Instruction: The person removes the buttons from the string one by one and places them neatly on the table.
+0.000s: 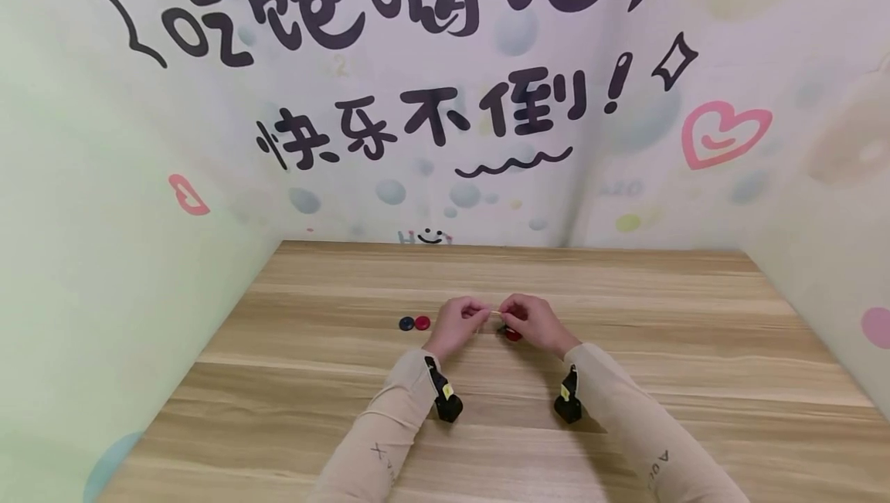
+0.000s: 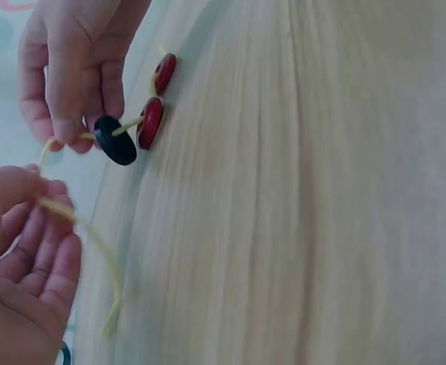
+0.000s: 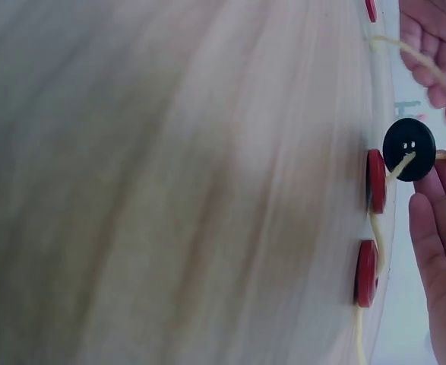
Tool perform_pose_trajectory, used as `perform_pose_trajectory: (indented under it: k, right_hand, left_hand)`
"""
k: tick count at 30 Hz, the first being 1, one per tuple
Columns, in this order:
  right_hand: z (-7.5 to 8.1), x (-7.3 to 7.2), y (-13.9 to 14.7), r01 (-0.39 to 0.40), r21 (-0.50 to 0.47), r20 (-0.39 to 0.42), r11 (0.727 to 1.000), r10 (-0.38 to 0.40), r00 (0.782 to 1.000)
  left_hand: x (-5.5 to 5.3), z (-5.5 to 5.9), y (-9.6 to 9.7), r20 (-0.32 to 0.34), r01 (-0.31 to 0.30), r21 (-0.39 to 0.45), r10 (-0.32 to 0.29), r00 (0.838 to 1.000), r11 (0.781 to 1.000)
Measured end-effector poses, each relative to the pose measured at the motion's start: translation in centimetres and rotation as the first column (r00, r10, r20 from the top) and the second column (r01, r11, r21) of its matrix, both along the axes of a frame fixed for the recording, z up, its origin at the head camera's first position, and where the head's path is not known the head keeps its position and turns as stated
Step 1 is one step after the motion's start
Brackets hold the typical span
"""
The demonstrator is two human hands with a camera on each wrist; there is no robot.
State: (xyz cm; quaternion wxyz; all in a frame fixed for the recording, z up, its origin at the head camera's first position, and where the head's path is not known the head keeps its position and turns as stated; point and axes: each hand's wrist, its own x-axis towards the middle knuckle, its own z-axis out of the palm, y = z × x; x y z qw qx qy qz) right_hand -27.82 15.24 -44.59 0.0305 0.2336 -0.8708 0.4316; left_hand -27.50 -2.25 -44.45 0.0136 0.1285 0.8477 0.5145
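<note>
A yellow cord (image 2: 101, 243) runs between the two hands, its loose end hanging below the left hand in the left wrist view. Thumb and fingers of my left hand (image 1: 459, 324) pinch the cord. Across from it, my right hand (image 1: 535, 322) pinches the cord just beside a black button (image 3: 403, 141). This button is threaded on the cord and tilted, raised off the table. Two red buttons are also on the cord: one red button (image 3: 376, 181) close to the black one, another red button (image 3: 367, 274) farther along. Both are at the table surface below the right hand.
Left of the left hand, a dark blue button (image 1: 406, 324) and a red button (image 1: 422, 323) lie side by side on the wood-grain table (image 1: 278, 387). A printed cloth wall (image 1: 361, 209) rises behind the table's far edge, with further walls at both sides.
</note>
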Motion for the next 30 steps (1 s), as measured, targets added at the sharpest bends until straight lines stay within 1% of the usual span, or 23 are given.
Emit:
perform_pose_trajectory:
  k: [4, 7, 10, 15, 18, 24, 27, 30]
  right_hand:
    - [0.16, 0.04, 0.10, -0.001, 0.008, -0.010, 1.000, 0.001, 1.000]
    - [0.17, 0.00, 0.06, 0.002, 0.009, -0.002, 1.000, -0.002, 1.000]
    - [0.18, -0.03, -0.08, 0.008, -0.002, 0.004, 1.000, -0.008, 1.000]
    - [0.33, -0.01, -0.27, 0.030, -0.013, 0.021, 0.999, -0.029, 0.999]
    - [0.37, -0.02, -0.32, 0.025, -0.011, 0.031, 1.000, -0.024, 0.999]
    - [0.01, -0.16, -0.12, 0.016, 0.020, 0.062, 1.000, -0.017, 0.998]
    - [-0.27, -0.27, 0.03, 0.013, 0.029, 0.103, 0.999, -0.015, 0.995]
    - [-0.49, -0.39, 0.19, -0.005, 0.065, 0.125, 0.998, -0.003, 0.992]
  left_hand:
    - [-0.05, 0.29, -0.35, 0.040, 0.042, -0.037, -0.041, 0.998, 0.998]
    - [-0.04, 0.53, -0.31, 0.055, 0.069, -0.025, -0.067, 0.996, 0.997]
    - [0.01, 0.73, -0.04, 0.053, 0.070, -0.020, -0.068, 0.996, 0.997]
    - [0.13, 0.66, 0.28, -0.007, 0.062, -0.051, -0.063, 0.998, 0.997]
    - [0.24, 0.57, 0.25, -0.035, 0.058, -0.064, -0.061, 0.998, 0.996]
    - [0.29, 0.49, 0.17, -0.019, 0.034, -0.079, -0.035, 0.999, 0.996]
    - [0.35, 0.52, 0.26, -0.019, 0.008, -0.075, -0.010, 1.000, 0.997]
    - [0.34, 0.50, 0.33, -0.023, -0.009, -0.068, 0.007, 1.000, 0.998]
